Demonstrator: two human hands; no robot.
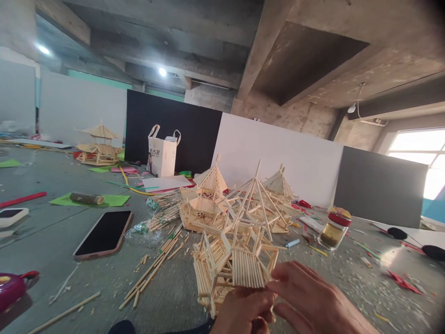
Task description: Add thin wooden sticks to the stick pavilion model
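Note:
In front of me at the lower middle stands a model pavilion (pixel 248 268) built of thin wooden sticks, its frame partly open and one slatted roof panel facing me. My left hand (pixel 241 311) is closed at the panel's lower edge, with curled fingers. From the right, my right hand (pixel 313 294) reaches the same corner, its fingertips closed against the edge. Whether a small loose stick is between the fingers is hidden. Just behind are a bare cone-shaped roof frame (pixel 256 190) and a finished two-tier pavilion (pixel 208 197).
Loose sticks (pixel 156 266) and a phone (pixel 103 234) lie left of the model. A red-lidded glass jar (pixel 334 229) stands to the right among scraps. Farther back are another pavilion (pixel 99 144), a white paper bag (pixel 162 155) and upright boards (pixel 278 157). A purple object (pixel 13 290) sits lower left.

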